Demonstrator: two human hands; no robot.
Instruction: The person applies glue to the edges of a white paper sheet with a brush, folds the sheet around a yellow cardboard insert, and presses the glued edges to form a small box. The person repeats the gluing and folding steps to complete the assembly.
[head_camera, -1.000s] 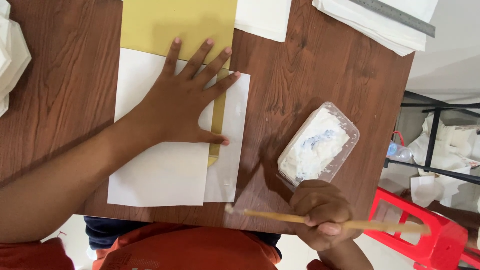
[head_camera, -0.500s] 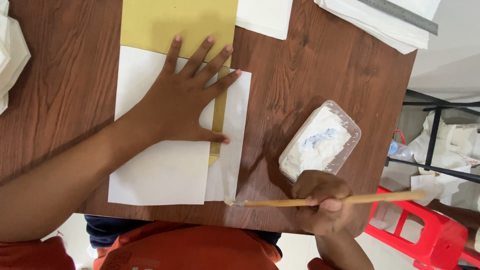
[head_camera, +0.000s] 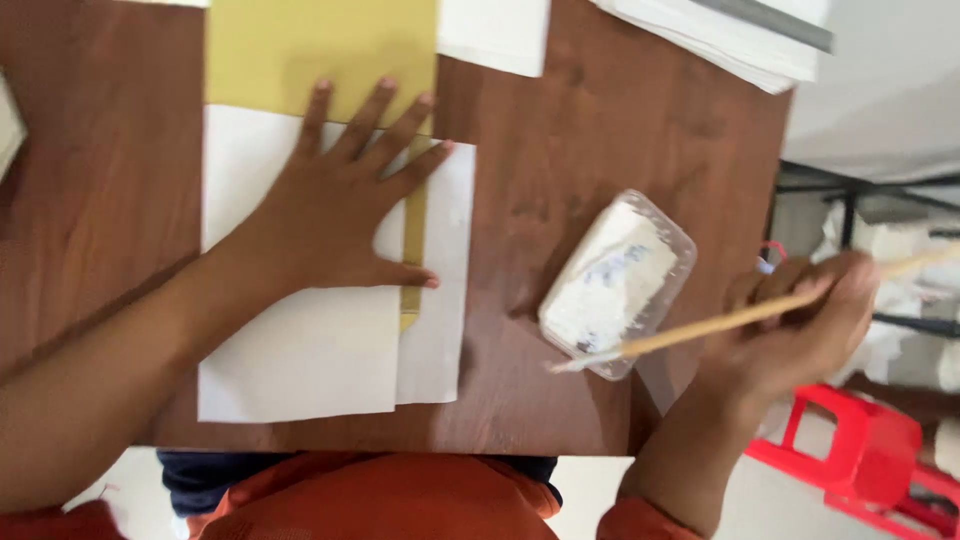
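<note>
A thin wooden brush (head_camera: 740, 318) lies slantwise in the right hand (head_camera: 800, 325), whose grip is closed around its handle; the pale tip sits over the near edge of a clear plastic tub of white paste (head_camera: 615, 283) on the brown wooden counter (head_camera: 600, 130). Well apart, the left hand (head_camera: 335, 215) lies open and flat, fingers spread, pressing white paper (head_camera: 290, 350) over a yellow sheet (head_camera: 300, 50).
</note>
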